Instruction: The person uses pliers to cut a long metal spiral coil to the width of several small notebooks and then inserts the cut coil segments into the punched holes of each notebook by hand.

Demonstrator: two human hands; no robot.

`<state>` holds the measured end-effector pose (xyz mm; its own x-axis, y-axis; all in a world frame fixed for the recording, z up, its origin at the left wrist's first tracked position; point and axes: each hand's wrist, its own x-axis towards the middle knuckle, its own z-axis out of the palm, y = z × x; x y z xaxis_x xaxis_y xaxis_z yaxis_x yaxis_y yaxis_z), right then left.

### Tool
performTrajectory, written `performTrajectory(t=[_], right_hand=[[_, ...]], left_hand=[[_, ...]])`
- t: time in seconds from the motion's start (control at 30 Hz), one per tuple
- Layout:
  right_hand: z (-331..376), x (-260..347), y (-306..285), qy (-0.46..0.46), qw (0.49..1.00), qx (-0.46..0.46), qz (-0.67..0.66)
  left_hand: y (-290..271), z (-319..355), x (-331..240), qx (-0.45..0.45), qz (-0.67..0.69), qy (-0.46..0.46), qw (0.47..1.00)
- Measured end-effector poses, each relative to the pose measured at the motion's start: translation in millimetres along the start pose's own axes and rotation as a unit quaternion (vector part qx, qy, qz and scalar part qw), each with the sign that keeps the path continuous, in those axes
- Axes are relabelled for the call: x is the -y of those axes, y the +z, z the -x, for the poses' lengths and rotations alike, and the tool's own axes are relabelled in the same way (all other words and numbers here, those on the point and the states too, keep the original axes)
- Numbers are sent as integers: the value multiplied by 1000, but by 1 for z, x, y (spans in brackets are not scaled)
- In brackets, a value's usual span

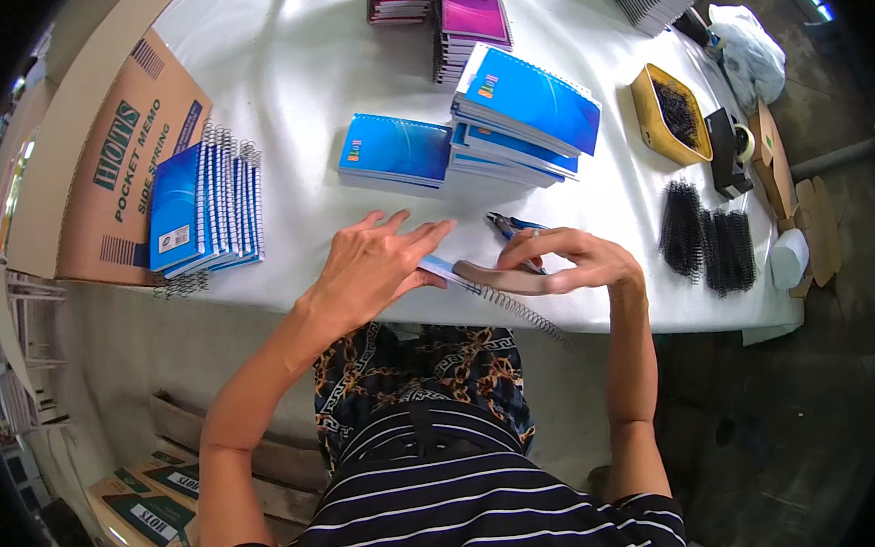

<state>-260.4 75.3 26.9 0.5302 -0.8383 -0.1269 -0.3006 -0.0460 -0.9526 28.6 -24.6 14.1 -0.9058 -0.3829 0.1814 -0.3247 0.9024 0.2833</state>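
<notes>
At the table's near edge my left hand grips a small notebook, held edge up so mostly its pale spine side shows. A dark wire coil runs through that edge and trails off toward the lower right. My right hand is closed on a brownish, flat, rounded strip, which lies against the coil; its exact kind is unclear. Blue-handled pliers lie just beyond, partly hidden by my right fingers.
Blue notebooks stand in a low stack and a taller stack. Coil-bound ones lean by a cardboard box. Right: a yellow tub of dark bits, black coils, a tape dispenser. Purple notebooks are far.
</notes>
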Motion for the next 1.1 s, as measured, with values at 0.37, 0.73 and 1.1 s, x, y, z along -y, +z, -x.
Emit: performTrajectory(t=[0.37,0.73,1.1], right_hand=[[0,1,-6,-95,987,-62,-116],[-24,2,-1,136,977,-108,126],[-20,-1,-1,74,987,-140,39]], left_hand=[[0,-12,7,-13,6,-31,999],[10,-16,15,-93,223,-100,965],[50,-16,16,-208,440,-177,855]])
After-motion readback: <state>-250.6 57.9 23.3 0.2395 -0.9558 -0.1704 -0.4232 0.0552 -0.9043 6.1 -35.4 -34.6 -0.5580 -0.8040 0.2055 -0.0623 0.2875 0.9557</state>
